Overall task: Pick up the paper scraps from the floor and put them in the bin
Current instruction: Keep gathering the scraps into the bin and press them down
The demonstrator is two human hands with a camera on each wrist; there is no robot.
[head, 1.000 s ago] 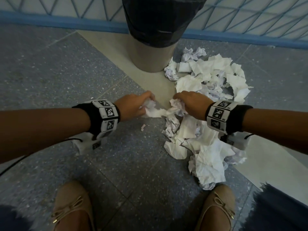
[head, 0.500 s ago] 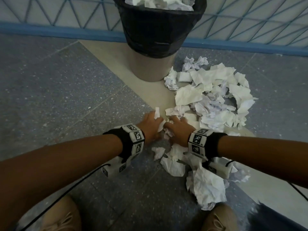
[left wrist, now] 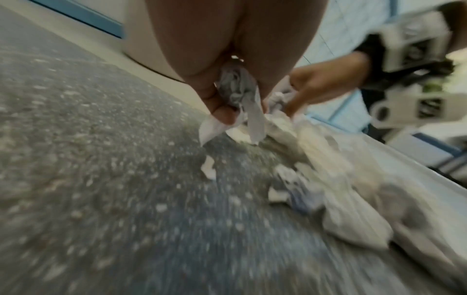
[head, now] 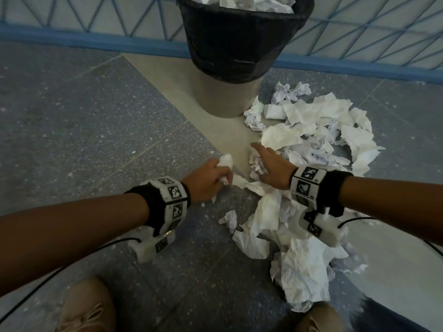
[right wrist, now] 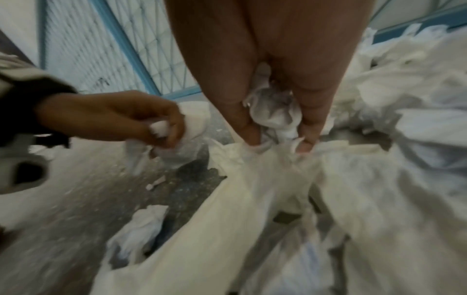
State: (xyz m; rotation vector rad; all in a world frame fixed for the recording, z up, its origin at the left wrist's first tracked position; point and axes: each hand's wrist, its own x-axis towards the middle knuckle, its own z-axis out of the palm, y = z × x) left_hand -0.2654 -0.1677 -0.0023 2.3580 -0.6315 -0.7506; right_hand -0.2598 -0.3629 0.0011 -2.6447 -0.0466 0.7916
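Both hands grip paper scraps above the floor pile

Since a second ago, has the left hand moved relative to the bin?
Cannot tell for certain: the head camera shifted too. The left hand, gripping a paper scrap, appears farther from the bin base than before.

Bin rim cut off; both wrist views motion-blurred.

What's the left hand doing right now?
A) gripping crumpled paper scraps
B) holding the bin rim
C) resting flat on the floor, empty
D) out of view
A: the left hand has its fingers curled round white crumpled paper scraps, just above the floor and well short of the bin; the left wrist view shows the same grip.
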